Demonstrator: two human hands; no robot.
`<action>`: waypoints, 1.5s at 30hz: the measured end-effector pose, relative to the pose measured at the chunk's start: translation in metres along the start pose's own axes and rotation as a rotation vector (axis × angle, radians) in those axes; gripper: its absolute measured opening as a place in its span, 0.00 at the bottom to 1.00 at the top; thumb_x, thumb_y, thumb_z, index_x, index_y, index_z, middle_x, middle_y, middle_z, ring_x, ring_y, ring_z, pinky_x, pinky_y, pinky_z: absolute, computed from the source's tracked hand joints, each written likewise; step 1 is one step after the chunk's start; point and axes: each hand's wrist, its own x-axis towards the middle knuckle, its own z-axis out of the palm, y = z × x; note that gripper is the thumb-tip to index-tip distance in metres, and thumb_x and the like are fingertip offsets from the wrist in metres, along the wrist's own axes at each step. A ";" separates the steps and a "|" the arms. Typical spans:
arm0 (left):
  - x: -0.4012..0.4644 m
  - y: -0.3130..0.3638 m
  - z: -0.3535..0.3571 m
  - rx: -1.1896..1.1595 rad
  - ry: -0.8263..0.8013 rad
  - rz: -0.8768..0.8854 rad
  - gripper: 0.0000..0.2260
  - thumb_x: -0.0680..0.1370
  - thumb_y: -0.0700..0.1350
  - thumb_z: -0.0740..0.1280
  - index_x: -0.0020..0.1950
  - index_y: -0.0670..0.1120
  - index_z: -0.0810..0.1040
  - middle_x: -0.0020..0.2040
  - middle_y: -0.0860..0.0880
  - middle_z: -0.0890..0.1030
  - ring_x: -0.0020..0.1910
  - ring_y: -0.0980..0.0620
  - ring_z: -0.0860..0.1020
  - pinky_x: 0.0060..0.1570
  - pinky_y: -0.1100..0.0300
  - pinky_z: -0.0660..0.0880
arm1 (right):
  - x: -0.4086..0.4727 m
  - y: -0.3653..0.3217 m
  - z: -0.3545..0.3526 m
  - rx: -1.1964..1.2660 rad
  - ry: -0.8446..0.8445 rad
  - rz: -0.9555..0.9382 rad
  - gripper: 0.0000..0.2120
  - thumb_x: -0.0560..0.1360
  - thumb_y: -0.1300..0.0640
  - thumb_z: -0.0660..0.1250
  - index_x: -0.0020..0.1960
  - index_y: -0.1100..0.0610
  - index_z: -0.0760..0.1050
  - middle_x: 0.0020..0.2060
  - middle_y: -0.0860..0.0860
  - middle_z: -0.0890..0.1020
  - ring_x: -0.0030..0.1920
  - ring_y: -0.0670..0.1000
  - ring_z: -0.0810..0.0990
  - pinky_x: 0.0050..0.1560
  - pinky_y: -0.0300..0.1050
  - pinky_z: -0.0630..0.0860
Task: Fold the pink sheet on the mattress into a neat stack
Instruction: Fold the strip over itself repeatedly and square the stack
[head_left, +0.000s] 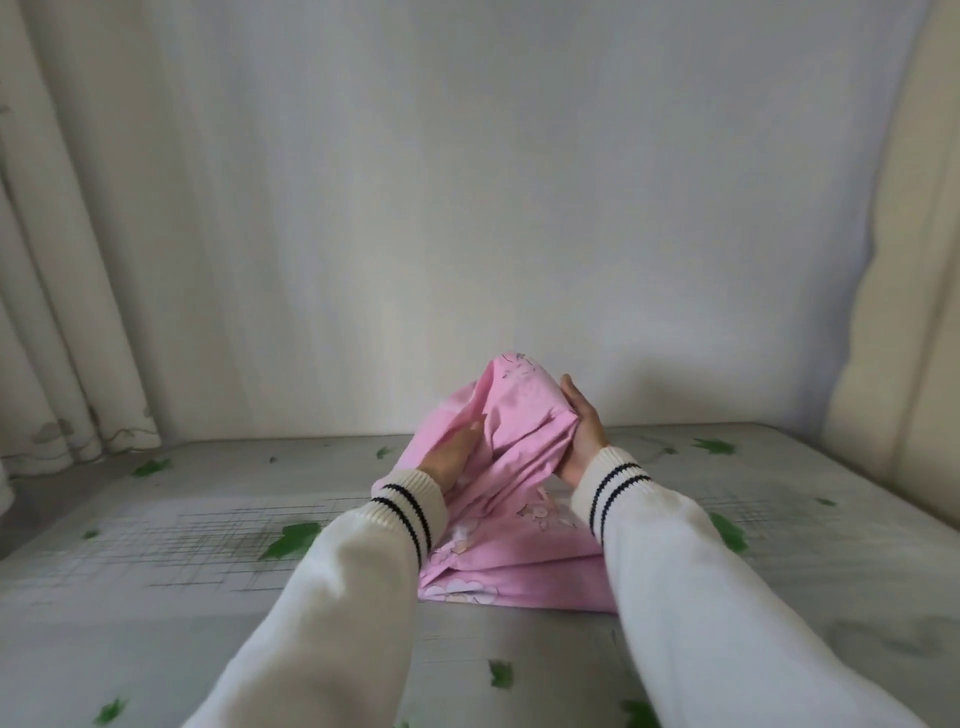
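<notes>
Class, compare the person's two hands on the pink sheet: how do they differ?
The left hand lies flat on the pink sheet, fingers straight; the right hand cups the bunched fabric from the other side, fingers curled. Both wear white cuffs with two dark stripes.

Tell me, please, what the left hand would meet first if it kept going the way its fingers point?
The left hand already touches the pink sheet; straight on, it would likely push deeper into that bunched fabric.

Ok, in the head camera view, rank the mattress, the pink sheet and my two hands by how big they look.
1. mattress
2. pink sheet
3. left hand and right hand: they look alike, and the sheet partly hides both, so I won't rank them.
</notes>
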 end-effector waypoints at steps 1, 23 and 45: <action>-0.002 0.000 0.005 0.068 -0.049 0.077 0.19 0.83 0.49 0.51 0.72 0.65 0.59 0.50 0.36 0.83 0.46 0.41 0.80 0.61 0.41 0.69 | -0.002 -0.002 -0.008 -0.030 -0.003 -0.011 0.30 0.75 0.37 0.52 0.57 0.61 0.76 0.46 0.60 0.83 0.50 0.58 0.79 0.57 0.49 0.72; 0.014 -0.026 0.018 0.724 -0.040 0.003 0.17 0.79 0.45 0.61 0.67 0.43 0.72 0.68 0.45 0.74 0.64 0.49 0.73 0.68 0.59 0.64 | -0.014 -0.008 -0.105 -0.936 0.390 0.060 0.20 0.72 0.63 0.69 0.63 0.64 0.72 0.59 0.60 0.79 0.51 0.53 0.77 0.57 0.43 0.72; 0.026 -0.065 -0.015 0.713 0.163 -0.242 0.17 0.80 0.45 0.58 0.68 0.43 0.67 0.70 0.36 0.67 0.69 0.40 0.67 0.70 0.55 0.62 | -0.031 0.008 -0.129 -1.149 0.446 0.203 0.08 0.76 0.58 0.60 0.48 0.61 0.75 0.47 0.57 0.76 0.44 0.52 0.74 0.42 0.40 0.68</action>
